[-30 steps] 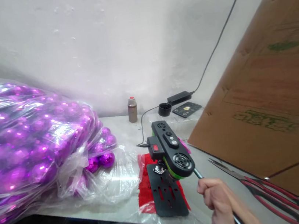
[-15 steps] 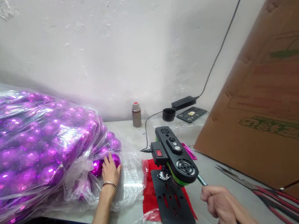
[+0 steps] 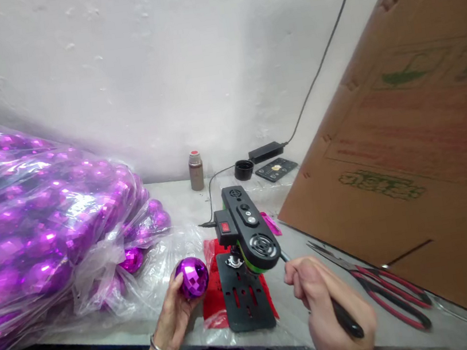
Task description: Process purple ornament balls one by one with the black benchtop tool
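Within left grip (image 3: 177, 309), shiny purple faceted ball (image 3: 194, 276)

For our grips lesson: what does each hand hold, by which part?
The left hand holds a purple ball by its left side and underside; the right hand grips a rod near its black end.

Two hands (image 3: 177, 313) (image 3: 327, 303), one held ball (image 3: 194, 277), one machine (image 3: 254, 233), one bottle (image 3: 196, 173), one pair of scissors (image 3: 357, 270), one cardboard box (image 3: 406, 139)
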{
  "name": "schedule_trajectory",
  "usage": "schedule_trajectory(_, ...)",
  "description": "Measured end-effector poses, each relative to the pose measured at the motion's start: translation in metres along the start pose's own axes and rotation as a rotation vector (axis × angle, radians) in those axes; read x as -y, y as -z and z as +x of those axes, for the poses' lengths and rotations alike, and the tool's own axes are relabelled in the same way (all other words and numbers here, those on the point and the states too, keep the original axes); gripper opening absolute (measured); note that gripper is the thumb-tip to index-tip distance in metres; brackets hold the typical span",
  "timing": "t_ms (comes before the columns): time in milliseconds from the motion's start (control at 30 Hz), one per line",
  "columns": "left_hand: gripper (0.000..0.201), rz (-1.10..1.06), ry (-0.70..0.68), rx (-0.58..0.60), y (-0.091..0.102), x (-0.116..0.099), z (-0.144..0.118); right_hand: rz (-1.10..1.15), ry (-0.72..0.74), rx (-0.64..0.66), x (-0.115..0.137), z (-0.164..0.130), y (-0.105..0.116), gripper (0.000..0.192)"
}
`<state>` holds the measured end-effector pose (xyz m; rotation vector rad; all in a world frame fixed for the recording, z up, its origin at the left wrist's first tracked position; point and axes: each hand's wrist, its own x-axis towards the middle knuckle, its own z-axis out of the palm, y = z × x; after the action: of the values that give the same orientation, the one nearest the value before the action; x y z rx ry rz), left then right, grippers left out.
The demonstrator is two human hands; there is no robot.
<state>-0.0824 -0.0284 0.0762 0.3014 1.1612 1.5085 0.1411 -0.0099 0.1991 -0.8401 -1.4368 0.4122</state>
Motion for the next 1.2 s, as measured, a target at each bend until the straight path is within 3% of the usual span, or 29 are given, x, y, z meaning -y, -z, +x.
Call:
schedule_trajectory(200, 0.083, 0.402, -0.147, 0.088, -0.022, 0.036, -0.001, -0.007, 0.019, 0.014, -0.003, -0.005, 0.002, 0.040)
schedule_trajectory(367, 0.077, 0.807, -0.411, 0.168, -0.028, 0.055, -0.002, -0.002, 0.046, 0.046, -0.006, -0.012, 0.005, 0.035)
schedule_trajectory(500, 0.077, 0.965, -0.562, 0.208, -0.031, 0.065, 0.000, -0.009, 0.060, 0.061, -0.007, -0.012, 0.006, 0.033)
schedule_trajectory(667, 0.075, 1.127, -0.695, 0.132, -0.042, 0.077, 0.006, -0.005, 0.054, 0.068, -0.003, -0.006, 0.004, 0.034)
schedule_trajectory(833, 0.073, 1.173, -0.704, 0.070, -0.052, 0.082, 0.006, -0.022, 0.057, 0.053, 0.001, -0.001, 0.002, 0.034)
schedule_trajectory(1067, 0.079, 0.986, -0.514, 0.172, -0.059, 0.088, 0.001, -0.017, 0.037, 0.067, -0.001, -0.005, 0.004, 0.032)
schedule_trajectory(1200, 0.081, 0.932, -0.491, 0.179, -0.058, 0.092, 0.001, -0.008, 0.035, 0.076, -0.001, -0.006, 0.006, 0.033)
